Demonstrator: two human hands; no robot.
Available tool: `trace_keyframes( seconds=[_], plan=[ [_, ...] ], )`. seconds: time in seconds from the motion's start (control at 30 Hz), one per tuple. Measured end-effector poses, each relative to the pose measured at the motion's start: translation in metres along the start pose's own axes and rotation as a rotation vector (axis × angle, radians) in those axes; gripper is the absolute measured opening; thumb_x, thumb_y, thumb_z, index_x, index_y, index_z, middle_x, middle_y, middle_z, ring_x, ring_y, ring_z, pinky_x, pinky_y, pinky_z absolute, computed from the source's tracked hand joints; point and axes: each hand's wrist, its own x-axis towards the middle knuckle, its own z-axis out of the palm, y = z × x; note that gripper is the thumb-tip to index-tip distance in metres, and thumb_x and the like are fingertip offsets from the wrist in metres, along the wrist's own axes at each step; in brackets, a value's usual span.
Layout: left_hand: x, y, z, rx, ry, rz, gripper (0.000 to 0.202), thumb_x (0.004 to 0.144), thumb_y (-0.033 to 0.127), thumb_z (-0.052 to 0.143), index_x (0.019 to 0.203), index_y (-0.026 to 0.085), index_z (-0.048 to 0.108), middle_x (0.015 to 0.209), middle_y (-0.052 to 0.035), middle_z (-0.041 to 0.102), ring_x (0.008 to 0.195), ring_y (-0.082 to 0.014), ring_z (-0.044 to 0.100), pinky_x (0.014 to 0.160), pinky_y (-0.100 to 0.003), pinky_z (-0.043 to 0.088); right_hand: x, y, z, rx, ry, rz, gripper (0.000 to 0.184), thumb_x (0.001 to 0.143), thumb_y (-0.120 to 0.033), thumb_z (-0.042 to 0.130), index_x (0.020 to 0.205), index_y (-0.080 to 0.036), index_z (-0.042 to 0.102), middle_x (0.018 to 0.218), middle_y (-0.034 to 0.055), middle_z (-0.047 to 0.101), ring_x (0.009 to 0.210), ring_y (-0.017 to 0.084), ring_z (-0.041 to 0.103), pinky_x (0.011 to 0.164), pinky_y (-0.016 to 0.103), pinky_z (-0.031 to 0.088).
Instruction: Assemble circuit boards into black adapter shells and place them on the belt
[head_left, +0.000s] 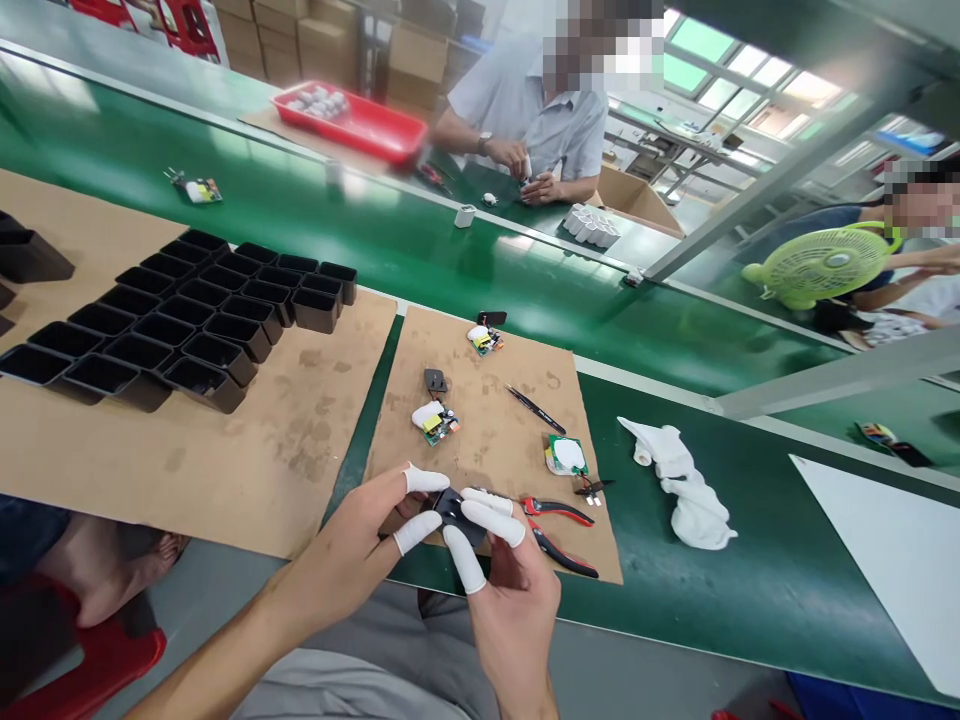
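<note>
My left hand [360, 545] and my right hand [506, 585] meet over the near edge of a small cardboard mat [487, 440]. Both wear white finger cots. Between their fingertips they pinch a small black plastic part [454, 508]. Just right of my right hand lie red-handled cutters [559, 530]. Further up the mat sit a small circuit board with a white and yellow component [433, 420], a black cap [435, 380], another board [486, 340], black tweezers [534, 408] and a green-and-white piece [567, 456].
A grid of black plastic housings [187, 320] fills a large cardboard sheet [225, 450] at left. A white cloth glove [682, 480] lies on the green belt at right. Across the belt a seated person handles small parts beside a red tray [352, 120]. A green fan [821, 262] stands far right.
</note>
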Motion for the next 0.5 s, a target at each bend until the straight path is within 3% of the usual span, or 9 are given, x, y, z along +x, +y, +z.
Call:
trace_keyframes(
  seconds=[0.2,0.37,0.5],
  plan=[
    [0.0014,-0.0025,0.0017,-0.015,-0.010,-0.013,0.028,0.114,0.036,0.056,0.137,0.026,0.069,0.128,-0.0060,0.079,0.109,-0.0240,0.077,0.100,-0.036,0.062,0.0026,0.0009,-0.0029,-0.080,-0.027,-0.068,0.033,0.100,-0.013,0.084,0.129,-0.030,0.084,0.139,0.0115,0.080,0.124,0.025,0.080,0.099,0.035,0.071],
    [0.0025,-0.0017,0.0040,-0.116,-0.010,-0.001,0.023,0.115,0.036,0.057,0.128,0.025,0.072,0.121,-0.0051,0.077,0.108,-0.0227,0.077,0.098,-0.033,0.063,0.0027,-0.0046,-0.0013,-0.242,-0.039,-0.254,0.035,0.101,-0.007,0.080,0.129,-0.028,0.085,0.124,0.0090,0.083,0.115,0.023,0.083,0.099,0.034,0.072],
    [0.0032,-0.0024,0.0038,-0.138,-0.020,0.006,0.025,0.117,0.040,0.057,0.126,0.027,0.076,0.120,-0.0040,0.075,0.105,-0.0214,0.075,0.095,-0.032,0.062,0.0021,-0.0060,-0.0021,-0.337,-0.055,-0.397,0.041,0.102,0.001,0.075,0.134,-0.024,0.083,0.125,0.0120,0.081,0.114,0.024,0.083,0.101,0.036,0.072]
  ],
)
